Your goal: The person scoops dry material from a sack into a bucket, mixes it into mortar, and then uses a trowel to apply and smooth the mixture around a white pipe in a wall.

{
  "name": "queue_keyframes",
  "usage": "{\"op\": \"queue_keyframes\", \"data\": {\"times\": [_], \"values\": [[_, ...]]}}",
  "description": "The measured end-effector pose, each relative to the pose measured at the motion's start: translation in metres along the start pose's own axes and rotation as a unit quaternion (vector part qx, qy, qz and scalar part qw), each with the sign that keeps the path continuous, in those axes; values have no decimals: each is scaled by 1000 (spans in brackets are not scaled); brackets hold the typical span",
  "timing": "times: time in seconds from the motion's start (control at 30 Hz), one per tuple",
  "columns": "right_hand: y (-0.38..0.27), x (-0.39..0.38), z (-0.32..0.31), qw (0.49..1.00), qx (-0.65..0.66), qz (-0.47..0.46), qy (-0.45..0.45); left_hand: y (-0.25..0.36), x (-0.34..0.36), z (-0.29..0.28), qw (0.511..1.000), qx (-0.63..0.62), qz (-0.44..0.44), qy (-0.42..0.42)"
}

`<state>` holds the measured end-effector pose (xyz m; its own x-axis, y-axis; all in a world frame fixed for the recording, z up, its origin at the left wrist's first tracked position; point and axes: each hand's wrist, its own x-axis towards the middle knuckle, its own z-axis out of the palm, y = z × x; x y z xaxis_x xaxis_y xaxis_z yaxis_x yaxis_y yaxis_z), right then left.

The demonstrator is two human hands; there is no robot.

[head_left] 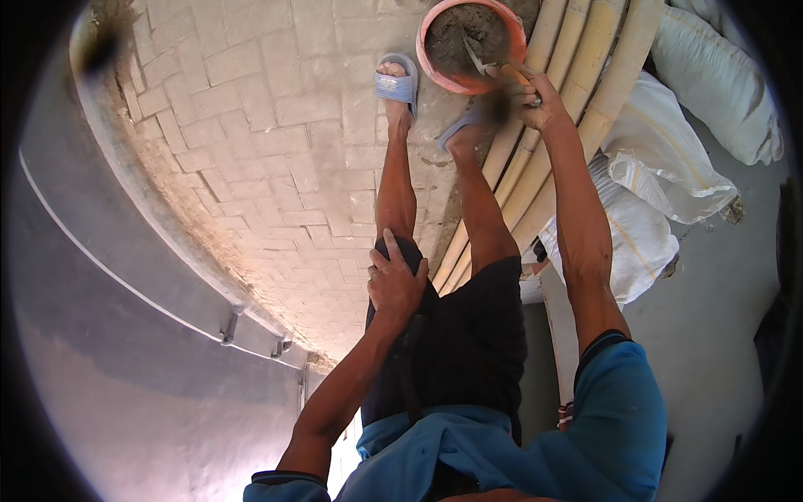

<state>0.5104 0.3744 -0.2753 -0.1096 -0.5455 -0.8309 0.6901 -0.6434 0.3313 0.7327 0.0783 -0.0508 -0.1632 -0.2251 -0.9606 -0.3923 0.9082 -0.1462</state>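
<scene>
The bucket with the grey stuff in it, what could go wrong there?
Some grey mix might flick off the trowel in the right hand and land on the toes, because the sandals are open at the front.
The bucket could perhaps tip if a foot knocked it, since both feet are close by.
The long poles beside it might shift if bumped.

There are two hands (396, 284), two sandals (396, 87), one bucket (517, 38), one trowel (477, 58), at least three poles (613, 75) and three sacks (715, 84)
</scene>
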Motion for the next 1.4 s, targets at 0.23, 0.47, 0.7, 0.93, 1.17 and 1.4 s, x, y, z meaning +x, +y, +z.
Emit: {"op": "queue_keyframes", "data": {"times": [0.23,0.47,0.7,0.93,1.17,1.4], "values": [[2,33,4,352,-868,-196,291,-2,1,3,1000,-8,-1,-20],[39,139,-89,338,-894,-223,190,0,2,5,1000,9,-6,-5],[25,115,-45,1000,4,-17,-23,4,1,6,999,37,-3,-1],[41,77,-37,904,328,-17,-273,5,0,-4,1000,29,-1,4],[13,-25,29,954,-240,-97,154,5,-3,-21,1000,-9,-11,-15],[-17,81,-31,351,-859,-187,324,-3,4,-28,999,-23,-1,-26]]}}
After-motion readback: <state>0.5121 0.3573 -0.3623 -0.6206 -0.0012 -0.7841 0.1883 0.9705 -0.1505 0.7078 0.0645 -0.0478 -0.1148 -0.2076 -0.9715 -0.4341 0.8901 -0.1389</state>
